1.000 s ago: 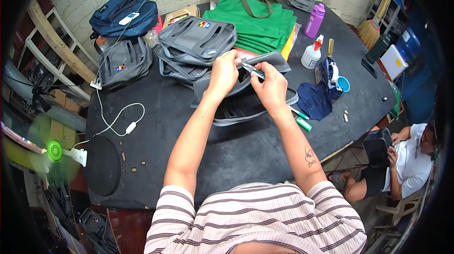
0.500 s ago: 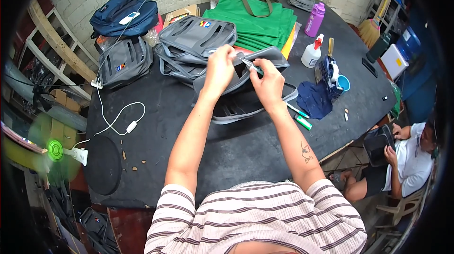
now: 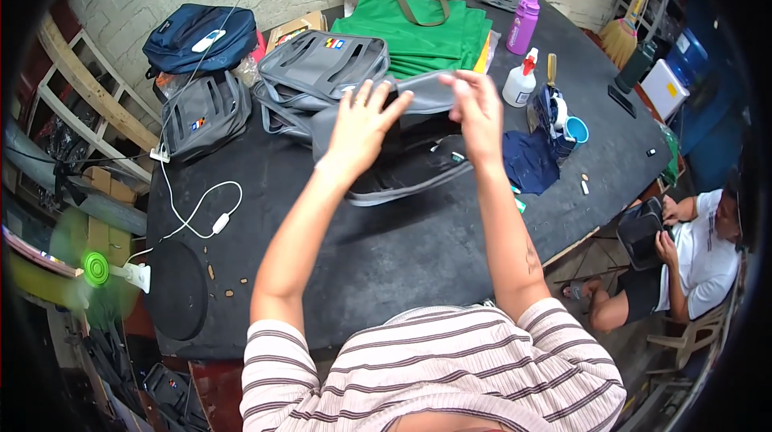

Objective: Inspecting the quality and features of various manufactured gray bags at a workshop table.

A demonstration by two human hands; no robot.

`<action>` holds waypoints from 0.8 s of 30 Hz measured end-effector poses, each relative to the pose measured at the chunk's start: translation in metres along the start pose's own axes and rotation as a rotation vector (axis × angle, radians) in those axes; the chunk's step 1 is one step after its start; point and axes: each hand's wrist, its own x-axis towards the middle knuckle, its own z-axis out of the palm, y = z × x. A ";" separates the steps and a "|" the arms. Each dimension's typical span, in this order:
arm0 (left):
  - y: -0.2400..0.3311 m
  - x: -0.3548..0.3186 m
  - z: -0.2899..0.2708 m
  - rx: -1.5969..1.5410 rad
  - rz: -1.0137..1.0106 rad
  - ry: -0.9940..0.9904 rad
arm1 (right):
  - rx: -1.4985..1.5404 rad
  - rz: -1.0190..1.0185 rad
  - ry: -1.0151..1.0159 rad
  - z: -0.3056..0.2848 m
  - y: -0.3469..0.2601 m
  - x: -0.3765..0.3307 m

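Note:
A grey bag (image 3: 414, 192) with a dark inside lies opened in front of me. My left hand (image 3: 363, 126) rests on its left upper part, fingers spread, holding nothing. At the raised far rim of the bag, my right hand (image 3: 480, 114) has thumb and fingers bent together on the edge. Inside the bag, between my hands, lies a small tool with a green-and-white end (image 3: 457, 156), apparently snips; its shape is partly lost in the dark. Other grey bags (image 3: 322, 66) are stacked just beyond my left hand.
Folded green bags (image 3: 418, 34) lie at the back. To the right stand a purple bottle (image 3: 524, 26), a white spray bottle (image 3: 519, 82) and a blue cup (image 3: 576, 130) by dark blue cloth (image 3: 531, 162). A white cable (image 3: 181, 211) crosses the left. A seated person (image 3: 700, 255) works at right.
My right hand has let go of the snips, which now lie in the bag, and has moved to the rim. My left hand has opened from a pinch and spread over the bag.

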 end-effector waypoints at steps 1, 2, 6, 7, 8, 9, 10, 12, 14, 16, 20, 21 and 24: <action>-0.010 0.006 -0.004 0.044 0.018 0.057 | -0.103 -0.080 0.105 -0.011 -0.012 -0.009; -0.015 0.016 -0.017 -0.201 -0.153 -0.033 | -0.185 -0.233 0.205 -0.027 -0.014 -0.018; -0.029 0.031 -0.045 -0.269 -0.215 0.153 | -0.848 -0.164 0.280 -0.115 0.021 -0.066; -0.034 0.033 -0.044 -0.270 -0.216 0.139 | -0.974 -0.164 0.230 -0.137 0.044 -0.085; -0.039 0.034 -0.042 -0.269 -0.218 0.126 | -1.100 -0.106 0.173 -0.151 0.063 -0.107; -0.044 0.033 -0.041 -0.252 -0.233 0.066 | -1.252 0.095 0.093 -0.153 0.069 -0.126; -0.048 0.033 -0.038 -0.223 -0.258 0.006 | -1.302 0.114 0.061 -0.147 0.068 -0.135; -0.054 0.029 -0.031 -0.238 -0.298 -0.064 | -1.247 0.081 0.020 -0.132 0.064 -0.144; -0.069 0.024 -0.023 -0.338 -0.199 -0.013 | -1.030 -0.193 -0.057 -0.102 0.045 -0.125; -0.075 0.022 -0.026 -0.528 -0.120 -0.071 | -0.815 -0.241 -0.223 -0.077 0.032 -0.099; -0.071 0.022 -0.053 -0.703 -0.129 -0.199 | -0.738 -0.167 -0.289 -0.050 0.065 -0.053; -0.068 0.022 -0.060 -0.816 -0.170 -0.215 | -0.632 -0.099 -0.176 -0.042 0.075 -0.042; -0.058 0.025 -0.076 -0.696 -0.037 -0.176 | -0.436 0.148 -0.098 -0.033 0.080 -0.012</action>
